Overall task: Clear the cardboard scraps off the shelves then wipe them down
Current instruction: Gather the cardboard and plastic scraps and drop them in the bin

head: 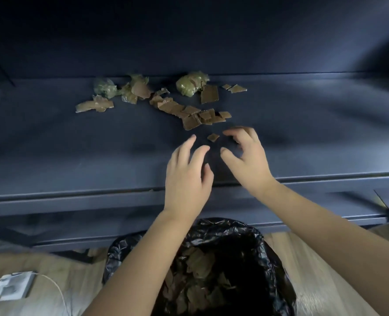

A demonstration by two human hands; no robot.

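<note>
A: Which step is this?

B: The clearing, I'd judge, not the wiping. Cardboard scraps point(190, 116) lie on the dark shelf point(52, 144), and no cloth is in view.

A: Where are the hands?

B: Both hang over the shelf's front half, nearer its front lip than the main heap. The left hand point(186, 176) has its fingers spread loosely and holds nothing. The right hand point(246, 156) is curled like a claw, thumb and fingers apart, also empty as far as I can tell. One small scrap point(213, 137) sits just beyond the fingertips of both.

A: And the rest?

B: The heap lies farther back on the shelf, toward its rear edge, with crumpled wads of clear tape or plastic point(192, 84) against the back.

A: What does the next move call for?

B: Probably raking the pieces toward the front lip. The bin with a black liner point(211, 229) stands right below that lip and already holds scraps.

A: How does the cardboard look?

B: Brown, torn, flat, irregular; several pieces overlap. Light stuff, likely to scatter.
</note>
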